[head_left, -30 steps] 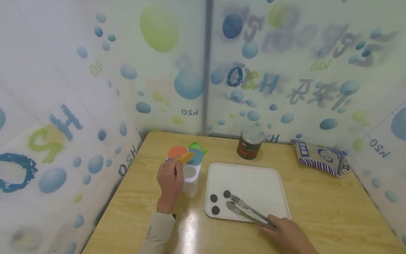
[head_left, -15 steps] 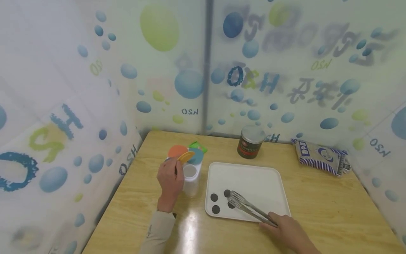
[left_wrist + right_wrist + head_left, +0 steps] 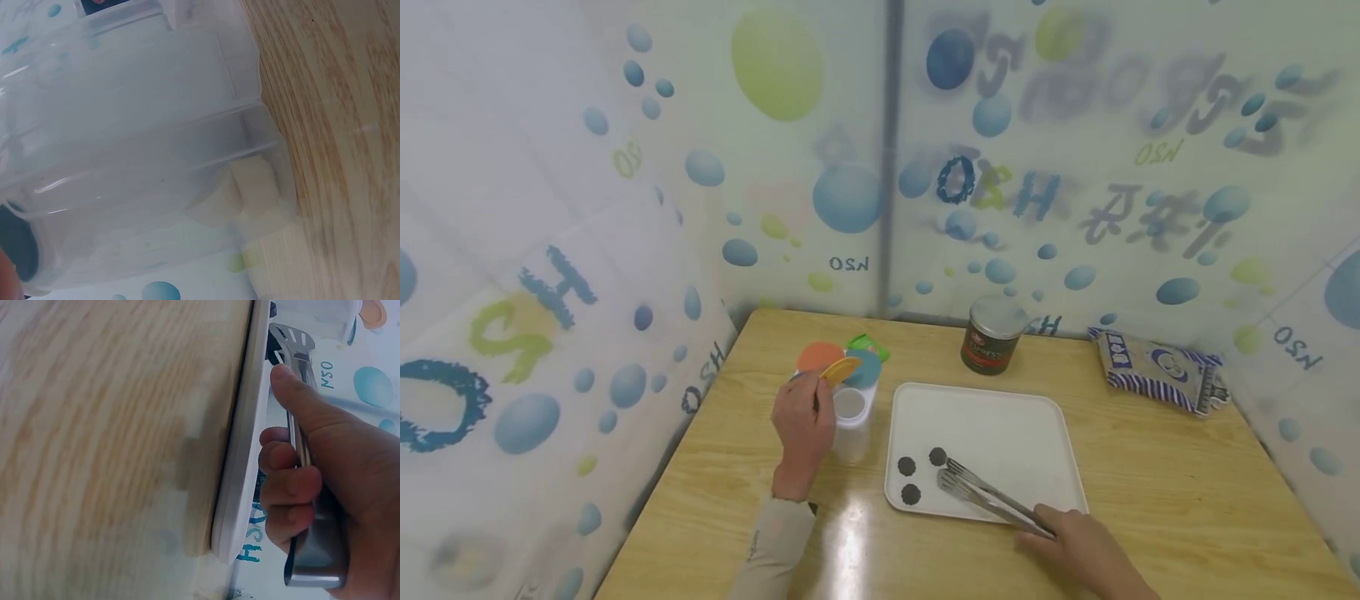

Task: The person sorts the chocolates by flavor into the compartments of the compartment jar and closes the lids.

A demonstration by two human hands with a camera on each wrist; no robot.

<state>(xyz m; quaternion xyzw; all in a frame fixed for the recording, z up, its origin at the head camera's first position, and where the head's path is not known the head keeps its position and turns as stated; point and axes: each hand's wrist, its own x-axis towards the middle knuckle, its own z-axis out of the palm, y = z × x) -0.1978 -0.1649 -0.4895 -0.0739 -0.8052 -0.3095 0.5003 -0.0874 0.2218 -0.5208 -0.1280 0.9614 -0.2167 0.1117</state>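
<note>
My left hand (image 3: 803,421) pinches a yellow lid (image 3: 841,370), tilted up beside the uncovered round mouth of a translucent container (image 3: 852,442). An orange lid (image 3: 820,357) and a blue lid (image 3: 864,368) cover other compartments. Pale chunks (image 3: 255,186) lie at the bottom of one compartment in the left wrist view. My right hand (image 3: 1078,546) grips metal tongs (image 3: 1000,504) with fingers curled round them. The tong tips are low over the white tray (image 3: 992,417), near its dark scalloped discs (image 3: 911,494). Three discs show; the spot under the tips is hidden.
Behind the container lies a small green packet (image 3: 868,347). A dark tin (image 3: 991,337) with a silvery lid stands behind the tray. At the back right is a striped bag (image 3: 1161,371). Printed curtains (image 3: 1037,275) rise along the wooden table's (image 3: 1187,483) far edge.
The tong tips shifted and closed together over a fourth-placed disc, then spread slightly, and that disc is now covered from view. My left hand and the yellow lid have stayed still.
</note>
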